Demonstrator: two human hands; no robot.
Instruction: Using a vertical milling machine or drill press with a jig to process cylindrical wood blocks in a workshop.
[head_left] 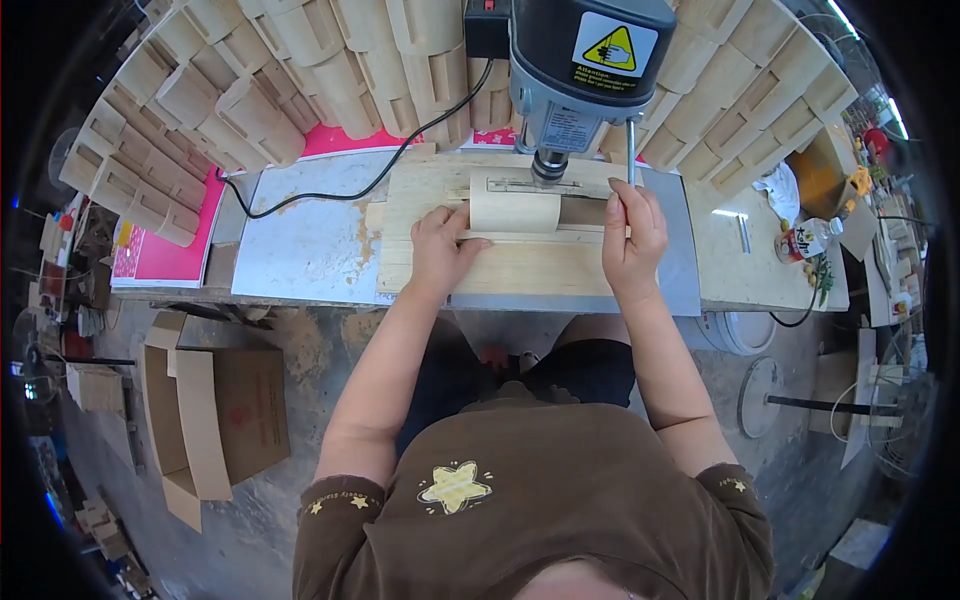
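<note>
A drill press [590,60] with a dark head stands at the far side of the bench, its chuck [549,166] just above a pale wooden cylinder [515,211]. That cylinder lies sideways in a wooden jig [520,263]. With fingertips at its left end and the thumb along its near edge, my left hand [440,250] is closed on the cylinder. My right hand [636,240] grips the lower end of the press's metal lever [631,150], its fingers curled. I cannot make out whether a bit touches the wood.
Many slotted wooden cylinders [420,80] are stacked behind the press, left and right. A black cable [380,175] crosses the bench's left side. A bottle [808,240] stands at the right. On the floor are a cardboard box [235,410] and a white bucket [748,333].
</note>
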